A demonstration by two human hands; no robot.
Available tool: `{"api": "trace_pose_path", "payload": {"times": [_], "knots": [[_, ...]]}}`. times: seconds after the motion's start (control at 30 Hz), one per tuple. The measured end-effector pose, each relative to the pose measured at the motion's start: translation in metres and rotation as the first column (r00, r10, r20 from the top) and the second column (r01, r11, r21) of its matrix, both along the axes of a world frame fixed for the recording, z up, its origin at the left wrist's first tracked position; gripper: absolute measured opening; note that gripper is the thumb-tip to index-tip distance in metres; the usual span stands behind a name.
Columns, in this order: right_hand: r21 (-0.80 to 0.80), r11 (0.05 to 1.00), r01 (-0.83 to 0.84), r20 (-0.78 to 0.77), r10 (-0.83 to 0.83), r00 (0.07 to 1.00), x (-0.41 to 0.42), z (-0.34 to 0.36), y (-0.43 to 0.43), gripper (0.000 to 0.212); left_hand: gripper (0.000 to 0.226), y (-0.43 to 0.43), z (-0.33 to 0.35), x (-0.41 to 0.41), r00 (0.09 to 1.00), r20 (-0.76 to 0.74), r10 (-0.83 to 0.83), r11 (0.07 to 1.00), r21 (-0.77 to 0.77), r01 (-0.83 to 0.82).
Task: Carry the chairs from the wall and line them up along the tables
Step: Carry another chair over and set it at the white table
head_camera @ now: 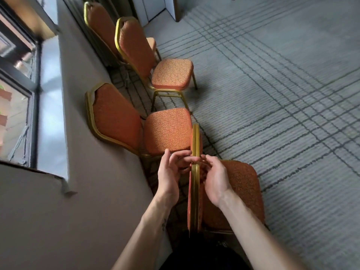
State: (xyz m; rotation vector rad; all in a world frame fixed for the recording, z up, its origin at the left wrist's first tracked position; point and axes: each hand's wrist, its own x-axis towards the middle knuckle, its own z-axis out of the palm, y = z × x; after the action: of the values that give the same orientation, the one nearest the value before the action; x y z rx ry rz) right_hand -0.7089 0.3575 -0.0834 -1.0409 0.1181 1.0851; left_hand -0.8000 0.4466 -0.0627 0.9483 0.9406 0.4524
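Orange gold-framed chairs (167,129) line the wall (83,98), nearest chair (241,188) turned sideways

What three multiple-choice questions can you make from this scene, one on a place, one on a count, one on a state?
1. Where are the chairs? A along the wall; B round a table; C stacked up.
2. How many chairs show? A two; B four; C six.
3. What do the hands do? A hang idle; B hold the nearest backrest; C wipe a seat.
Key: A, they line it; B, four orange chairs count; B, left hand and right hand curl on its gold frame.
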Motion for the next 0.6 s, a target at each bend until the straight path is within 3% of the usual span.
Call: {"api": "trace_pose_path", "payload": {"times": [0.1, 0.2, 0.3, 0.37, 0.5, 0.6], "knots": [[-0.015, 1.0, -0.022, 0.101, 0.023, 0.995, 0.018, 0.007, -0.03, 0.046, 0.071, -0.022, 0.006, 0.024, 0.995, 0.02, -0.098, 0.994, 0.048, 0.097], [-0.023, 1.0, -0.008, 0.219, 0.013, 0.976, 0.036, 0.011, -0.053, 0.038, 0.079, -0.034, 0.013, 0.048, 0.976, 0.011, -0.216, 0.968, 0.133, 0.212], [-0.039, 0.997, 0.061, 0.216, -0.052, 0.975, 0.051, 0.01, -0.074, 0.034, 0.083, -0.041, 0.022, 0.075, 0.936, 0.004, -0.352, 0.922, 0.171, 0.346], [-0.093, 0.984, 0.153, 0.176, -0.135, 0.975, 0.059, 0.008, -0.087, 0.042, 0.075, -0.046, 0.026, 0.091, 0.892, -0.038, -0.451, 0.869, 0.211, 0.448], [-0.162, 0.958, 0.236, 0.219, -0.198, 0.955, 0.071, 0.013, -0.107, 0.034, 0.035, -0.065, 0.027, 0.124, 0.827, -0.164, -0.537, 0.751, 0.354, 0.558], [-0.204, 0.944, 0.258, 0.228, -0.21, 0.951, 0.085, 0.018, -0.12, 0.038, 0.03, -0.081, 0.023, 0.144, 0.792, -0.203, -0.575, 0.714, 0.349, 0.607]]}}
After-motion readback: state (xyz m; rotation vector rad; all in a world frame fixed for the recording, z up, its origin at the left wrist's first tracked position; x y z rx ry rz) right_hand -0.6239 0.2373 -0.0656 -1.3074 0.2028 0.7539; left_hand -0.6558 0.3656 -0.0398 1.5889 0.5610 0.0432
